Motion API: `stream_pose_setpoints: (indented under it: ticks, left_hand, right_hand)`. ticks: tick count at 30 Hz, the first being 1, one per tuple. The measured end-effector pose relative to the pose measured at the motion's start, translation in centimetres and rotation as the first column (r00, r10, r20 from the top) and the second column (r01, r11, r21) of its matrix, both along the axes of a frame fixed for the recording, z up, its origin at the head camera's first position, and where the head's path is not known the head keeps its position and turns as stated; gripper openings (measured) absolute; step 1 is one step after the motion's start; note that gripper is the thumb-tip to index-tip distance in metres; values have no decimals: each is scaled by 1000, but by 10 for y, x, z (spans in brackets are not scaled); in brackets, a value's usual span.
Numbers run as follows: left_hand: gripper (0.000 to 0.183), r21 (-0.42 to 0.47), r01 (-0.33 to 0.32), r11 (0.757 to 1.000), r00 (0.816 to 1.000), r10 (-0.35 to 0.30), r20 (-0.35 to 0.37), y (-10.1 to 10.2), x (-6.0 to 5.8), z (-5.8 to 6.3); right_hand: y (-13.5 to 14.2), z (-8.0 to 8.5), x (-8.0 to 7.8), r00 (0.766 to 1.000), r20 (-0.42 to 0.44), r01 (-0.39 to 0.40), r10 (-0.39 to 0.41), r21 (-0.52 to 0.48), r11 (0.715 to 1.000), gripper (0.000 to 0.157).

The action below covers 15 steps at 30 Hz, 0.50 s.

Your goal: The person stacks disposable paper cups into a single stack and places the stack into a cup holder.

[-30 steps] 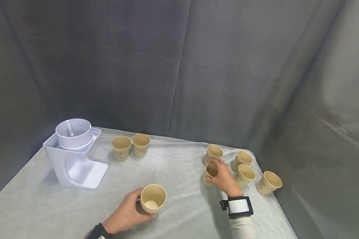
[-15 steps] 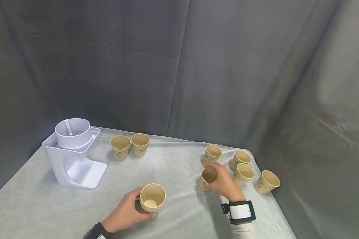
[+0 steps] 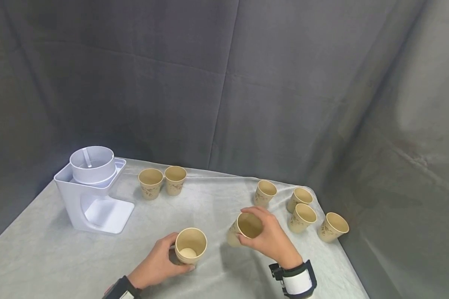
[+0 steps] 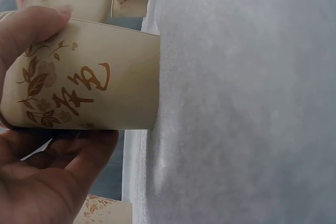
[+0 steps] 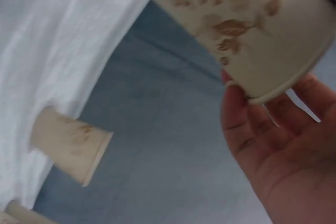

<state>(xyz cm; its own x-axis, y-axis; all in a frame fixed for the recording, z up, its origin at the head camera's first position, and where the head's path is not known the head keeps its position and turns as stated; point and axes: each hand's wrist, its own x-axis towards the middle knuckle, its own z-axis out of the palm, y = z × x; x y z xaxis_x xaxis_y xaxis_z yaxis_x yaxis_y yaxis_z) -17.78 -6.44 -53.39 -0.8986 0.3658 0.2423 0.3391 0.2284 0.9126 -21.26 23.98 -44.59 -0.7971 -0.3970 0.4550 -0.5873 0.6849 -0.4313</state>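
Observation:
My left hand [image 3: 158, 263] grips a beige paper cup [image 3: 191, 244] upright at the front middle of the table, thumb and fingers on opposite sides. In the left wrist view this cup [image 4: 100, 93] shows a brown flower print and lettering, its base right at the white cloth. To the right, my right hand [image 3: 272, 238] pinches a second paper cup [image 3: 250, 225] close under its rim, mouth up and slightly tilted. The right wrist view shows that printed cup [image 5: 247, 30] with fingertips at its rim. A gap separates the two held cups.
A white stand [image 3: 75, 207] with a round bowl [image 3: 93, 170] on top is at the left. Two paper cups [image 3: 151, 185] stand side by side behind. On the right stand several more, including a back cup [image 3: 265, 193] and an edge cup [image 3: 333, 227]. Grey curtains [image 3: 224, 83] enclose the table.
The right hand has carried its cup left and toward me, away from the right-hand group and closer to the left hand's cup. The left hand and its cup have stayed in place.

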Motion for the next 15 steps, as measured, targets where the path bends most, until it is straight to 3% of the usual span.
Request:
stream_pose_setpoints:
  ticks: [6,12,15]
  left_hand:
    - [66,-7,12,1000,1000,-12,3,-1,-2,-5]
    - [68,18,23,1000,1000,-23,-10,-1,-1,-2]
    - [69,18,23,1000,1000,-23,-10,-1,0,-2]
  right_hand:
    - [-23,20,15,984,-123,-139,129,-76,987,59]
    - [-52,30,25,925,-254,-320,284,-112,941,65]
    - [-65,29,27,909,-258,-366,328,-118,923,65]
